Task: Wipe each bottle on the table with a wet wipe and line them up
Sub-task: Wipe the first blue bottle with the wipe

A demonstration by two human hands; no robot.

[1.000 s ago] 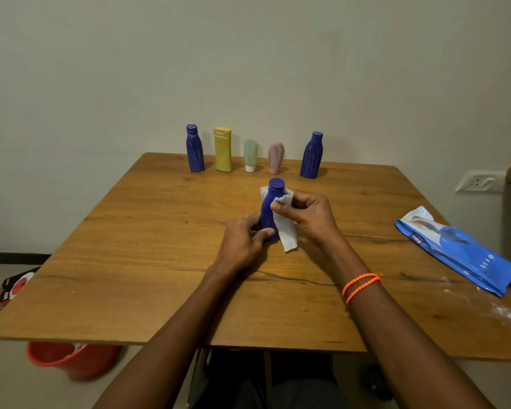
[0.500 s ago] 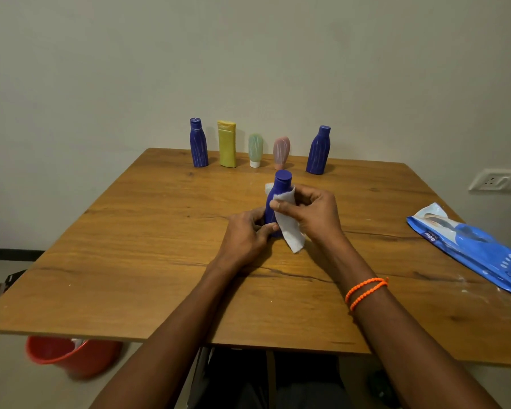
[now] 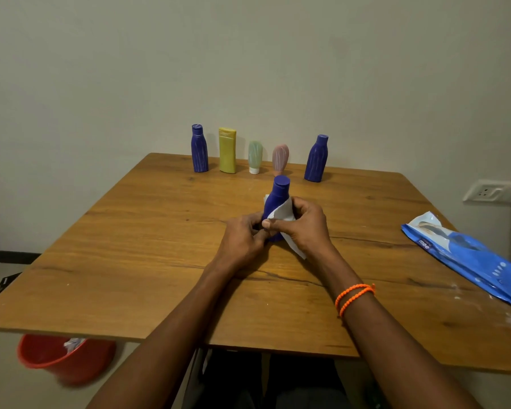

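Observation:
A dark blue bottle (image 3: 278,196) stands upright at the middle of the wooden table (image 3: 130,246). My left hand (image 3: 242,240) grips its lower body. My right hand (image 3: 303,224) holds a white wet wipe (image 3: 283,212) wrapped against the bottle's right side, below the neck. Along the far edge stand a blue bottle (image 3: 199,149), a yellow bottle (image 3: 227,150), a small green tube (image 3: 255,156), a small pink tube (image 3: 280,157) and another blue bottle (image 3: 316,158), in a row.
A blue wet-wipe pack (image 3: 466,256) lies at the table's right edge. An orange bucket (image 3: 59,357) with used wipes sits on the floor under the left front corner. A wall socket (image 3: 486,191) is at the right.
My right hand with the wipe has slid down from the bottle's neck to its body. My left hand has kept its grip on the base.

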